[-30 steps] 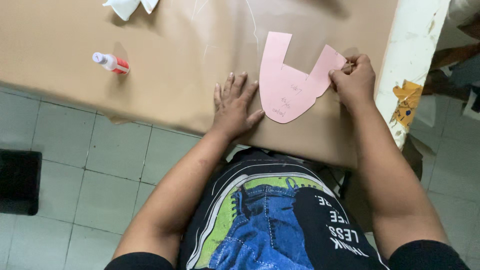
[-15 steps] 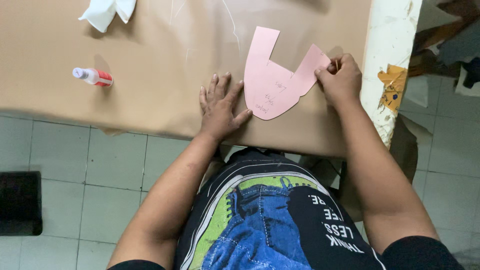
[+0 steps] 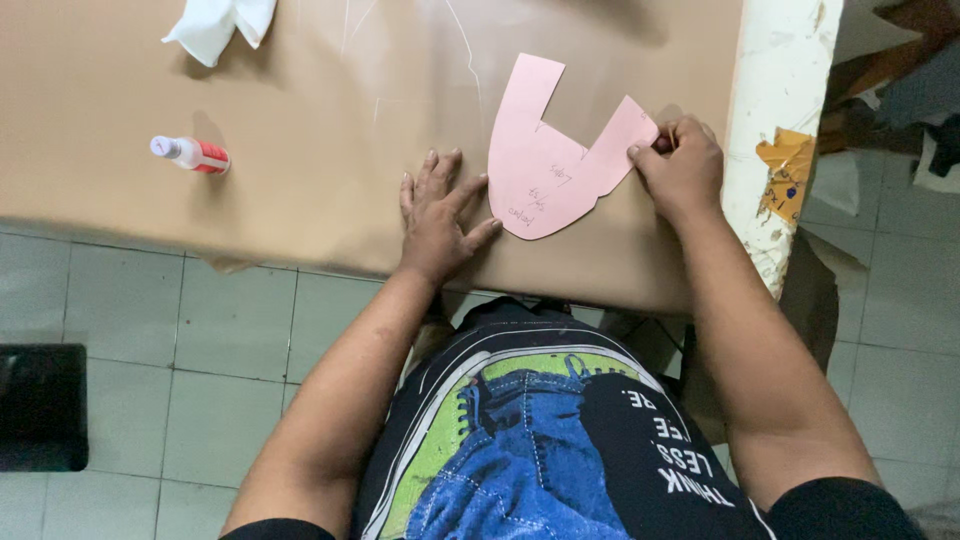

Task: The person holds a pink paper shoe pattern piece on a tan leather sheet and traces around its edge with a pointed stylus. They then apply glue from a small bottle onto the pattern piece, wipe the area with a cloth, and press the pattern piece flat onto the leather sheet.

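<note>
Pink card pattern (image 3: 553,168), cut in a U-like shape with two arms pointing away from us, lies flat on the brown sheet (image 3: 330,120) that covers the surface, near its front edge and toward our right side. We go from that wide brown sheet, spread smooth so the pattern sits level on it, to the pattern itself, and then to our hands. Our left hand (image 3: 440,215) rests palm down with its fingers (image 3: 444,170) spread apart, pressing the sheet just beside the pattern's lower left edge, it seems to keep sheet and pattern from sliding. Our right hand (image 3: 683,165) sits at the tip of the pattern's right arm, its fingers closed together around something small and dark, perhaps a marking tool, though we cannot tell from this view. Well apart to the left lie a white cloth (image 3: 215,25) and a small red-and-white bottle (image 3: 192,153) on its side.
</note>
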